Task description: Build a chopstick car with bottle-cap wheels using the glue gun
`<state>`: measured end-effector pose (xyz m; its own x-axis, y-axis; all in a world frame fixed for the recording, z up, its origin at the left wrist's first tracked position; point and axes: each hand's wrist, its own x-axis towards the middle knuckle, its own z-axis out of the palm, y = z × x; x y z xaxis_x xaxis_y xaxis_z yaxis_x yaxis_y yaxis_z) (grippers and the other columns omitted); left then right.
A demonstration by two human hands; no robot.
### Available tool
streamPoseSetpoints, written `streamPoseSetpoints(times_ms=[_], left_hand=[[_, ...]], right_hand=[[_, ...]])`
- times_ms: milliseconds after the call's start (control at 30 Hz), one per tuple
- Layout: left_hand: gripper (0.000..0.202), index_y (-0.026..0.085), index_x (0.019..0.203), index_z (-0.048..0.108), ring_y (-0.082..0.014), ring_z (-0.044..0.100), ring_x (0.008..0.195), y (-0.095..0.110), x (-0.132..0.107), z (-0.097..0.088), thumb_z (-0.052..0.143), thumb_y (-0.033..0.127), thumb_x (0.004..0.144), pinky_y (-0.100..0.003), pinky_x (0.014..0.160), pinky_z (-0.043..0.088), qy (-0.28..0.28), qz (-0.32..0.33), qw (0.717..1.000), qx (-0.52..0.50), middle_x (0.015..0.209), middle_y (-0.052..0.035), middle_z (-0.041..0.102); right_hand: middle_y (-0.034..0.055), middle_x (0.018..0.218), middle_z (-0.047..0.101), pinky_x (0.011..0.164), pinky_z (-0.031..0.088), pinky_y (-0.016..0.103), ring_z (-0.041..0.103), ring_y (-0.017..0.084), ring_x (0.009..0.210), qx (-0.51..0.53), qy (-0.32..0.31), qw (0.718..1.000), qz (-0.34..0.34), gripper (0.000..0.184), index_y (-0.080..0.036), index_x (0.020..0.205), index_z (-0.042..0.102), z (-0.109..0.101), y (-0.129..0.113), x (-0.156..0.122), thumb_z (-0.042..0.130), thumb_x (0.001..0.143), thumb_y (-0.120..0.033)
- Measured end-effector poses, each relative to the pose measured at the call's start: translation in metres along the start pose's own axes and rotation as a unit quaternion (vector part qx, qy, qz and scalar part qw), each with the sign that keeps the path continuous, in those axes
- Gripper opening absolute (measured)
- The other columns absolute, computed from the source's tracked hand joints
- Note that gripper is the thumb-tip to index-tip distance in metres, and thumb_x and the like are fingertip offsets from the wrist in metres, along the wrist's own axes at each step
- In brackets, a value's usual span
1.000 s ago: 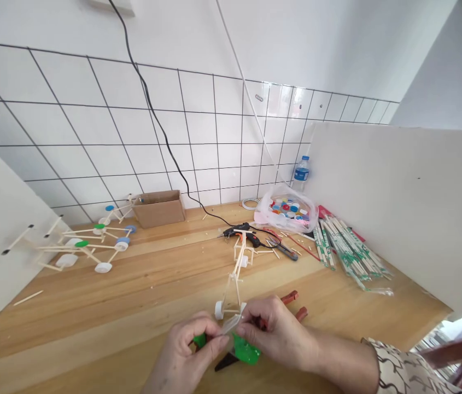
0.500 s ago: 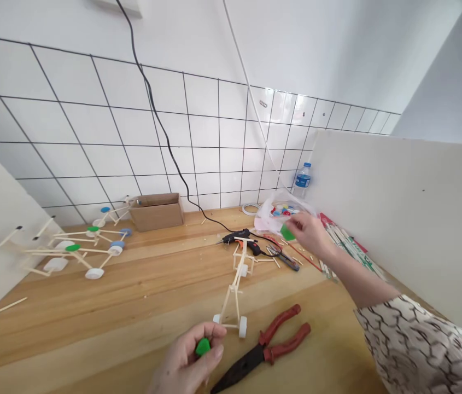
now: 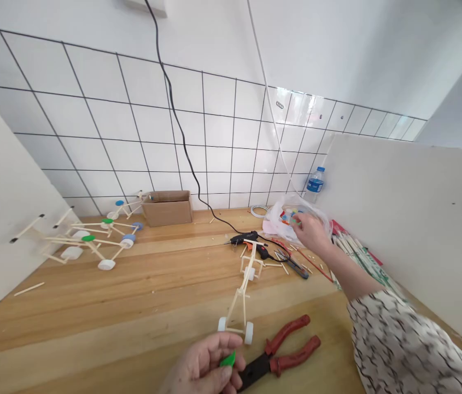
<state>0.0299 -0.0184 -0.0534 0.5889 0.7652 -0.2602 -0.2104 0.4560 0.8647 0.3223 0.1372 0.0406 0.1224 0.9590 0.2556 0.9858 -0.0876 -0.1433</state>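
Note:
My left hand (image 3: 210,365) is closed on a green bottle cap (image 3: 228,359) at the bottom middle. Just beyond it stands a small stick-built tricycle (image 3: 241,301) with white cap wheels. Long-nose pliers (image 3: 292,345) with red handles lie right beside the hand, their jaws partly behind its fingers. My right hand (image 3: 311,232) reaches to a clear plastic bag (image 3: 274,221) holding coloured bottle caps. Its fingertips are pinched over the bag's mouth, and what they hold is too small to make out.
A glue gun (image 3: 244,238) with a black cord lies behind the tricycle, near cutters (image 3: 296,268) and stick scraps. More stick vehicles (image 3: 103,235) stand at left beside a cardboard box (image 3: 168,210). A water bottle (image 3: 316,183) and bundled sticks (image 3: 362,254) are at right.
My right hand has moved over the bag's opening; the green cap it held is no longer plainly visible. My left hand has turned its green cap. The view has shifted left.

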Motion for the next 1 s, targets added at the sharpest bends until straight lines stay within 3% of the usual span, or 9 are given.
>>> streamPoseSetpoints(times_ms=[100,133,200,267,333,467,633,867,1000], left_hand=[[0.050,0.016,0.096,0.058,-0.0132,0.058,0.060,0.000,0.000,0.007,0.075,0.045,0.059,-0.025,0.056,0.043,-0.010,-0.006,1.000,0.002,0.078,-0.0045,0.064],[0.050,0.016,0.097,0.058,-0.0136,0.059,0.060,0.002,-0.001,0.011,0.075,0.044,0.059,-0.025,0.055,0.043,-0.002,-0.002,1.000,0.005,0.077,-0.0050,0.065],[0.047,0.015,0.101,0.057,-0.0138,0.059,0.059,0.007,-0.006,0.021,0.073,0.040,0.063,-0.025,0.056,0.044,0.023,0.006,1.000,0.005,0.077,-0.0057,0.066],[0.045,0.015,0.103,0.057,-0.0137,0.059,0.058,0.014,-0.012,0.033,0.071,0.037,0.066,-0.025,0.056,0.044,0.052,0.018,0.998,-0.003,0.072,-0.0045,0.067],[0.045,0.015,0.102,0.059,-0.0159,0.061,0.065,0.023,-0.018,0.043,0.074,0.034,0.063,-0.025,0.060,0.045,0.072,0.021,0.997,-0.030,0.072,-0.0041,0.068],[0.042,0.015,0.096,0.061,-0.0155,0.062,0.070,0.035,-0.025,0.054,0.077,0.027,0.060,-0.023,0.066,0.047,0.114,0.055,0.990,-0.055,0.075,-0.0041,0.070],[0.046,0.014,0.101,0.058,-0.0158,0.062,0.065,0.040,-0.026,0.055,0.076,0.028,0.060,-0.025,0.064,0.048,0.142,0.081,0.985,-0.056,0.065,-0.0029,0.069],[0.048,0.013,0.102,0.057,-0.0138,0.059,0.060,0.024,-0.012,0.045,0.072,0.039,0.065,-0.023,0.056,0.047,0.150,0.088,0.984,-0.043,0.061,-0.0016,0.066],[0.045,0.014,0.107,0.059,-0.0132,0.058,0.058,0.014,-0.012,0.036,0.061,0.046,0.074,-0.025,0.057,0.049,0.144,0.075,0.987,-0.018,0.072,-0.0040,0.066]], right_hand=[[0.0077,0.102,0.063,0.078,0.047,0.027,0.058,0.017,0.089,0.057,-0.010,0.995,-0.077,0.020,-0.017,0.100,0.060,-0.008,-0.018,-0.064,0.048,0.086,-0.025],[0.0081,0.098,0.063,0.076,0.047,0.028,0.059,0.017,0.086,0.132,-0.018,0.980,-0.148,0.019,-0.017,0.098,0.061,-0.010,-0.027,-0.089,0.049,0.085,-0.025],[0.0073,0.093,0.063,0.075,0.048,0.028,0.059,0.016,0.082,0.260,-0.047,0.928,-0.261,0.018,-0.019,0.097,0.061,-0.013,-0.046,-0.137,0.052,0.083,-0.024],[0.0071,0.095,0.062,0.077,0.048,0.026,0.058,0.015,0.085,0.345,-0.099,0.875,-0.324,0.020,-0.019,0.100,0.060,-0.016,-0.068,-0.174,0.056,0.080,-0.022],[0.0082,0.097,0.061,0.081,0.047,0.026,0.057,0.016,0.092,0.394,-0.108,0.844,-0.349,0.026,-0.017,0.099,0.060,-0.019,-0.086,-0.195,0.064,0.074,-0.021],[0.0077,0.101,0.059,0.085,0.045,0.026,0.055,0.016,0.097,0.445,-0.081,0.828,-0.332,0.035,-0.018,0.105,0.056,-0.018,-0.104,-0.202,0.066,0.071,-0.017],[0.0068,0.092,0.057,0.070,0.047,0.023,0.055,0.014,0.081,0.475,-0.064,0.827,-0.292,0.027,-0.016,0.097,0.059,-0.011,-0.107,-0.199,0.065,0.070,-0.013],[0.0042,0.077,0.054,0.065,0.046,0.025,0.055,0.015,0.074,0.504,-0.056,0.827,-0.243,0.006,-0.017,0.078,0.060,0.005,-0.105,-0.196,0.062,0.073,-0.014],[0.0047,0.081,0.054,0.064,0.046,0.024,0.055,0.014,0.074,0.523,-0.081,0.816,-0.233,0.008,-0.019,0.080,0.062,0.009,-0.101,-0.192,0.058,0.077,-0.013]])
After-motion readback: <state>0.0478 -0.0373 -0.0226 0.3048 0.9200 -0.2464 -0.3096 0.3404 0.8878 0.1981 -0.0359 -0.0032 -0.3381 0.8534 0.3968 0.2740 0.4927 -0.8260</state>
